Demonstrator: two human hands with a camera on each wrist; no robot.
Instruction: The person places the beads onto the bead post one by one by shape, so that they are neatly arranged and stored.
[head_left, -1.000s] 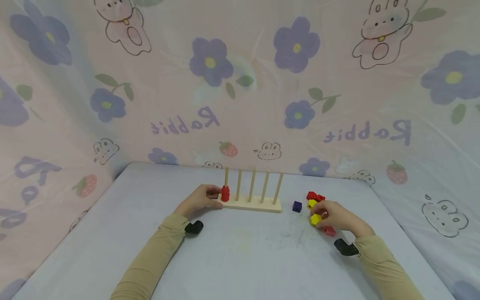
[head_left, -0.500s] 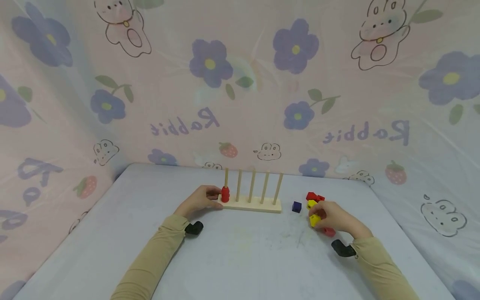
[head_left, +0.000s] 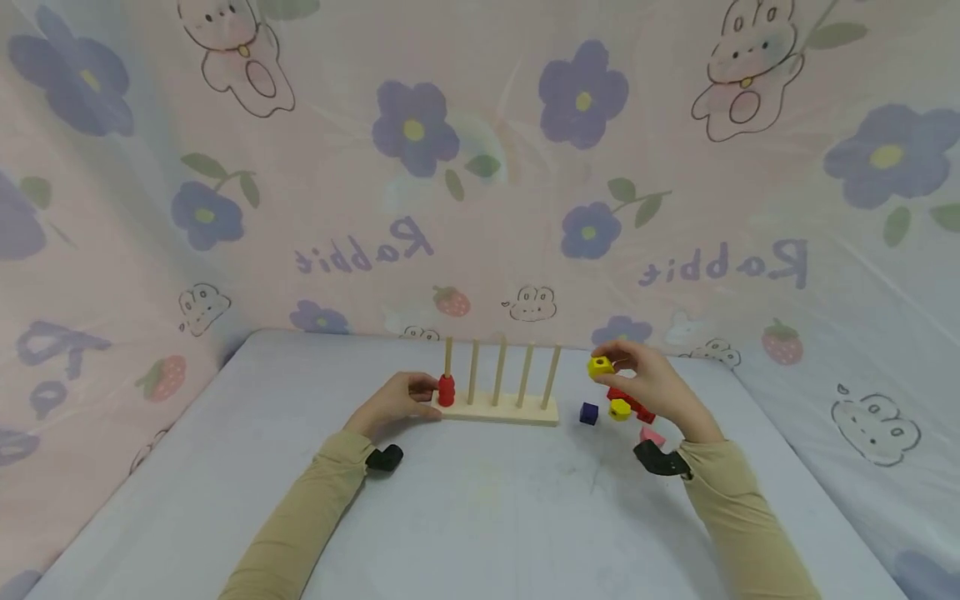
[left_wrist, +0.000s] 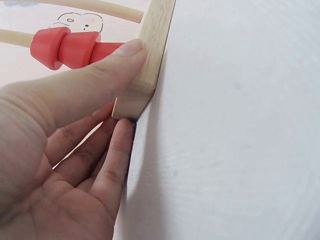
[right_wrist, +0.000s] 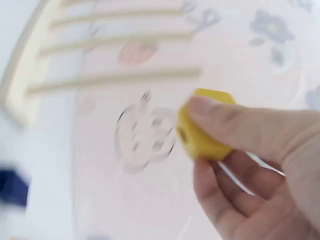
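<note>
1. Two bare hands show on my head feed, well apart: the left hand [head_left: 396, 402] at the wooden peg rack [head_left: 498, 413], the right hand [head_left: 651, 382] raised off the table [head_left: 480, 508].
2. From the left wrist camera I see the thumb pressed on the wood and the other fingers behind and against the rack's end, so that hand grips it there.
3. On the right I have a yellow bead [head_left: 600, 367] pinched between thumb and fingers, clear of the tabletop, to the right of the pegs; my right wrist view shows a hole in its side.
4. Five upright pegs stand along the rack. A red stack [head_left: 446, 392] of waisted shapes sits low on the leftmost one, right beside the left hand.
5. Loose on the table, right of the rack, I count a dark blue block [head_left: 588, 413], a second yellow bead [head_left: 619, 409] and some red pieces [head_left: 644, 412], partly hidden by the right hand, so I cannot tell how many.
6. Nearer the wearer, a pink piece [head_left: 652, 436] lies partly behind the black wrist mount [head_left: 660, 459].
7. Behind everything hangs a cloth [head_left: 510, 192] printed with flowers, rabbits and strawberries.
</note>
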